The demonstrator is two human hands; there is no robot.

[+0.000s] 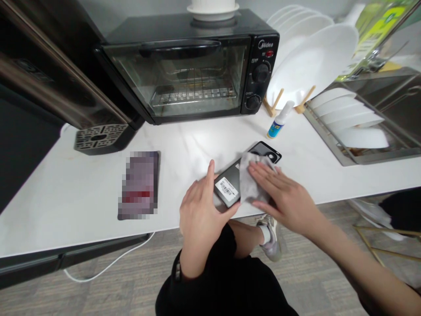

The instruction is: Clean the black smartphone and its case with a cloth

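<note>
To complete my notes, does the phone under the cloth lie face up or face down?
Face down: the phone shows its back, with camera lens and barcode label.

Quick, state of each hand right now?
Left hand: holding the phone by its labelled end.
Right hand: holding a grey cloth against the phone.

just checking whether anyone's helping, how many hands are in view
2: the left hand at the labelled end of the phone, the right hand on the gray cloth. The person at far right shows no hands.
</note>
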